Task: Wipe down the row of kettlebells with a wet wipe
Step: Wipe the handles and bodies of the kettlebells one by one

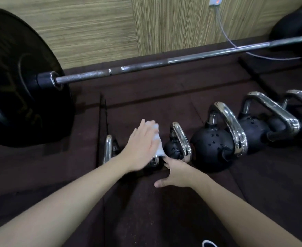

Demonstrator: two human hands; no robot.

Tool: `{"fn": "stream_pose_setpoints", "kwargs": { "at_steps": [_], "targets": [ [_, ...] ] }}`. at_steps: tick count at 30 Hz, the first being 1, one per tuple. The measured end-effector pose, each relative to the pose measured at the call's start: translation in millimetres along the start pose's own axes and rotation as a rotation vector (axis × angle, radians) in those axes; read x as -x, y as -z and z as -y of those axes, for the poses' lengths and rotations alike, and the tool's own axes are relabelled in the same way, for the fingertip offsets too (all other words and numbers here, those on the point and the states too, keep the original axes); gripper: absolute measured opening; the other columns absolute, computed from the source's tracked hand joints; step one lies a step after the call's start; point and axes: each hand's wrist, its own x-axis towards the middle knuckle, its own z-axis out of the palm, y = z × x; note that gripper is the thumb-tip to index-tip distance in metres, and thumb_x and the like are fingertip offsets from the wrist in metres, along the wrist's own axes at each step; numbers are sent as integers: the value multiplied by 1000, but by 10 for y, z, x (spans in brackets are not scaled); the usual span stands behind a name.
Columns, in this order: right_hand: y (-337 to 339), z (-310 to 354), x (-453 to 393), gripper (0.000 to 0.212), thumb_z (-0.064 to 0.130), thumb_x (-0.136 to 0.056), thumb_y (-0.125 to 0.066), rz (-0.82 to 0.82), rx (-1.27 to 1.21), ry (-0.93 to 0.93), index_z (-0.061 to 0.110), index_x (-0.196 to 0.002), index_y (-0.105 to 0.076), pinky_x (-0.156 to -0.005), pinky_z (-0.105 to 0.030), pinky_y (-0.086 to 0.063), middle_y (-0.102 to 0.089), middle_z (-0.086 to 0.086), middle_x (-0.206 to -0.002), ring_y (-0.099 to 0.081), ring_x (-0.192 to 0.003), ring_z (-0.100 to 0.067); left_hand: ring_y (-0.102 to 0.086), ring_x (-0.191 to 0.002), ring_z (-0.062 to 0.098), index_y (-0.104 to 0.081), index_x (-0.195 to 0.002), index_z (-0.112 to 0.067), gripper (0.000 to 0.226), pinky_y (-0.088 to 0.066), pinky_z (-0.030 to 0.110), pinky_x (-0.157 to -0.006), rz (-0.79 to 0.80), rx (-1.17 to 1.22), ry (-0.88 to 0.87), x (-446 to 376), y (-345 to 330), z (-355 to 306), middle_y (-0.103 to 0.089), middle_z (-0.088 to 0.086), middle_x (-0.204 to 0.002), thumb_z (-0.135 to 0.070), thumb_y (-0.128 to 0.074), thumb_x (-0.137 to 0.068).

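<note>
A row of black kettlebells with chrome handles runs across the dark floor, from a small one (109,148) at the left to larger ones (212,143) at the right. My left hand (143,147) presses a white wet wipe (157,139) flat over the second small kettlebell, which it mostly hides; only a chrome bit (154,160) shows. My right hand (177,172) reaches in low at the base of the third kettlebell (175,148), thumb spread out, fingertips hidden behind the bells.
A barbell (164,64) with a big black plate (20,82) lies behind the row, close to the wood-grain wall (93,29). A grey cable (225,34) hangs from a wall socket. A shoe tip (209,244) shows at the bottom edge.
</note>
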Motion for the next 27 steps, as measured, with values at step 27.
{"fn": "stream_pose_setpoints", "kwargs": {
  "at_steps": [27],
  "targets": [
    [4,-46,-36,135,82,-55,-82,-11,31,17,53,-162,-5,-125,-46,-34,-47,3,-160,-32,-154,-24,-12,-162,19,-49,-148,-24,51,-19,49,-129,69,-460,-471,59,187,301,-42,-6,-160,-51,-24,-112]
  ]
}}
